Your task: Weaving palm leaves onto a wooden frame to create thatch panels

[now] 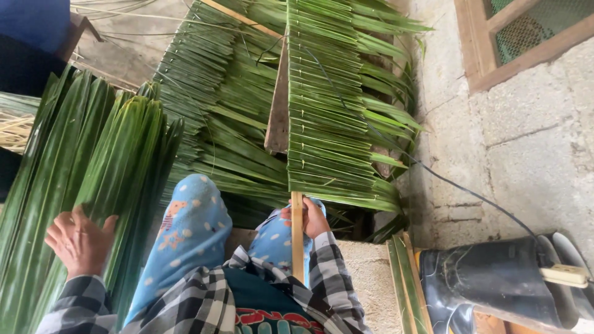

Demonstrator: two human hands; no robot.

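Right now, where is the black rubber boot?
The black rubber boot lies at the lower right, beside the concrete wall, right of the right hand.

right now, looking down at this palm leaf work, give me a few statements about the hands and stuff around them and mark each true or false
1. The left hand rests on a bundle of long green leaves. True.
2. The right hand holds a knife. False: it grips a wooden slat that runs up into the panel of folded leaves.
3. A black rubber boot lies at lower right. True.
4. The folded leaf panel is dry and brown. False: it is green.
5. The person wears a checked sleeve on the right arm. True.
6. The two hands touch each other. False: they are apart, with the knees in blue dotted cloth between them.
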